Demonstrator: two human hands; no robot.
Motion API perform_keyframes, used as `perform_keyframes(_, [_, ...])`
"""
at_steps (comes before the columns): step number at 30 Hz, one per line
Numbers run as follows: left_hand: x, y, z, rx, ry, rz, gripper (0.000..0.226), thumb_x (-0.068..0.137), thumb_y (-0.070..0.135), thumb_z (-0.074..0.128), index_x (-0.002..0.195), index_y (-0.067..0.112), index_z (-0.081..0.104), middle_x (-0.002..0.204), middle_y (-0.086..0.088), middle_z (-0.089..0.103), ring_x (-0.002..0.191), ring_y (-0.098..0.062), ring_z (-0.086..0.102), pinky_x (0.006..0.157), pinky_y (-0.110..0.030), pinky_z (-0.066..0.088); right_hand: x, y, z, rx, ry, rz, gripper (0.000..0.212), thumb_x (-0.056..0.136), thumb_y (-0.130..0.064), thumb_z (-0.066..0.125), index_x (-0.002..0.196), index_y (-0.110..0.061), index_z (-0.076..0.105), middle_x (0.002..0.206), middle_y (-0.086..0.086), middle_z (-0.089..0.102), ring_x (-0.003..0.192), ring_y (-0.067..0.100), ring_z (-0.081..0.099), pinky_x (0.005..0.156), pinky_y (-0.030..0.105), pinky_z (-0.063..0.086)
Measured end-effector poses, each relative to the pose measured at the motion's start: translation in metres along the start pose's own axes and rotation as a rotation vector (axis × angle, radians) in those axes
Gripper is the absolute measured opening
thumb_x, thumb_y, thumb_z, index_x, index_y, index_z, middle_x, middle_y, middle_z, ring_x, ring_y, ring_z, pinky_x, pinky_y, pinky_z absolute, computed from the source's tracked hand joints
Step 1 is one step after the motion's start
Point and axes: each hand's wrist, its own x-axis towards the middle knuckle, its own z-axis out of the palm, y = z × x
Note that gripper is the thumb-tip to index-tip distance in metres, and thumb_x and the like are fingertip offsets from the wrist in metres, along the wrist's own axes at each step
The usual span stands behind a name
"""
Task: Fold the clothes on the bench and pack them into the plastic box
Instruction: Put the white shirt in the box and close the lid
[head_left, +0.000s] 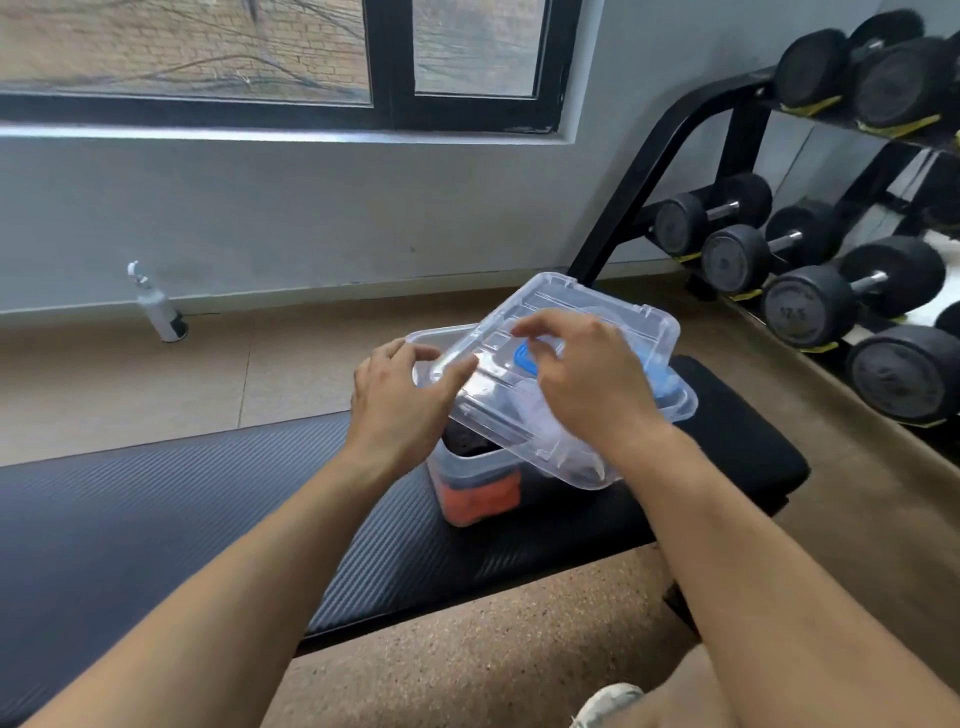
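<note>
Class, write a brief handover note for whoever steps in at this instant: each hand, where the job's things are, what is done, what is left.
Left hand: open, fingers at the lid's left edge.
Right hand: fingers curled over the clear lid; no firm grip visible.
Plastic box stands on the black bench; the lid lies skewed across it, not seated.
Done: clothes, one orange and one dark, are inside the box.
Left: square the lid and press it shut.

Packed clear box (470, 483), lid (582, 374) askew
</note>
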Motion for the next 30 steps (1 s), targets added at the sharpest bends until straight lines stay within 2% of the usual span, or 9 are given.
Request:
perform_keyframes(3, [-0.004, -0.003, 0.001, 0.061, -0.038, 0.009, 0.071, 0.081, 0.065, 0.067, 0.138, 0.024, 0.053, 0.153, 0.0, 0.04, 0.146, -0.019, 0.026, 0.12, -0.044, 0.027, 0.012, 0.034, -0.006, -0.148, 0.038, 0.136, 0.028, 0.098, -0.024, 0.056, 0.122, -0.036, 0.067, 0.127, 0.003, 0.064, 0.115, 0.02, 0.057, 0.09, 0.037, 0.048])
perform_keyframes(6, [-0.002, -0.002, 0.0, 0.033, -0.011, 0.005, 0.072, 0.084, 0.059, 0.069, 0.142, 0.022, 0.047, 0.152, 0.0, 0.042, 0.144, -0.019, 0.03, 0.118, -0.044, 0.031, 0.01, 0.042, -0.002, -0.086, -0.056, 0.178, 0.027, 0.096, -0.04, 0.061, 0.122, -0.037, 0.067, 0.133, -0.001, 0.063, 0.123, 0.019, 0.055, 0.099, 0.041, 0.048])
perform_keyframes(11, [0.012, -0.009, -0.011, -0.034, 0.122, -0.066, 0.066, 0.09, 0.054, 0.065, 0.141, 0.016, 0.048, 0.145, -0.004, 0.052, 0.134, -0.023, 0.046, 0.11, -0.043, 0.041, -0.009, 0.005, 0.002, -0.041, -0.229, 0.045, 0.035, 0.093, -0.055, 0.06, 0.123, -0.036, 0.065, 0.132, -0.007, 0.062, 0.126, 0.015, 0.052, 0.103, 0.041, 0.047])
perform_keyframes(13, [0.018, -0.014, -0.014, -0.082, 0.125, -0.112, 0.063, 0.091, 0.056, 0.064, 0.138, 0.016, 0.051, 0.141, -0.004, 0.056, 0.127, -0.021, 0.052, 0.105, -0.041, 0.045, -0.022, -0.014, 0.002, -0.124, -0.334, -0.04, 0.042, 0.094, -0.058, 0.056, 0.13, -0.037, 0.061, 0.139, -0.008, 0.057, 0.131, 0.015, 0.047, 0.106, 0.041, 0.042])
perform_keyframes(16, [0.021, -0.014, -0.017, -0.139, 0.097, -0.15, 0.054, 0.091, 0.055, 0.063, 0.132, 0.02, 0.056, 0.133, -0.002, 0.062, 0.114, -0.017, 0.059, 0.098, -0.046, 0.054, -0.034, -0.031, 0.0, -0.225, -0.378, -0.109, 0.045, 0.097, -0.062, 0.047, 0.134, -0.037, 0.055, 0.139, -0.009, 0.056, 0.13, 0.014, 0.046, 0.106, 0.038, 0.039])
perform_keyframes(22, [0.018, -0.013, -0.018, -0.141, 0.109, -0.156, 0.048, 0.089, 0.057, 0.066, 0.121, 0.021, 0.061, 0.117, 0.002, 0.068, 0.104, -0.016, 0.065, 0.093, -0.045, 0.057, -0.038, -0.039, 0.003, -0.219, -0.365, -0.122, 0.049, 0.093, -0.061, 0.054, 0.135, -0.035, 0.056, 0.138, -0.01, 0.054, 0.129, 0.012, 0.045, 0.104, 0.036, 0.041])
perform_keyframes(24, [0.015, -0.01, -0.017, -0.136, 0.091, -0.159, 0.049, 0.09, 0.056, 0.064, 0.123, 0.02, 0.059, 0.121, 0.001, 0.067, 0.108, -0.018, 0.064, 0.096, -0.046, 0.055, -0.036, -0.036, 0.005, -0.22, -0.329, -0.142, 0.044, 0.095, -0.055, 0.056, 0.133, -0.034, 0.059, 0.136, -0.01, 0.057, 0.128, 0.013, 0.047, 0.105, 0.037, 0.041])
perform_keyframes(27, [0.009, -0.006, -0.012, -0.14, 0.017, -0.139, 0.054, 0.093, 0.045, 0.064, 0.138, 0.017, 0.053, 0.136, 0.003, 0.059, 0.121, -0.019, 0.057, 0.103, -0.042, 0.049, -0.02, -0.014, 0.004, -0.147, -0.18, -0.061, 0.029, 0.099, -0.042, 0.056, 0.125, -0.034, 0.066, 0.13, -0.005, 0.063, 0.123, 0.017, 0.052, 0.103, 0.038, 0.043])
perform_keyframes(30, [0.002, -0.004, -0.007, -0.151, -0.037, -0.115, 0.05, 0.093, 0.032, 0.066, 0.14, 0.022, 0.05, 0.12, 0.01, 0.052, 0.115, -0.015, 0.053, 0.092, -0.035, 0.044, 0.002, 0.025, -0.011, -0.177, 0.025, 0.111, 0.027, 0.098, -0.034, 0.056, 0.123, -0.035, 0.065, 0.13, 0.001, 0.063, 0.12, 0.022, 0.052, 0.096, 0.039, 0.044])
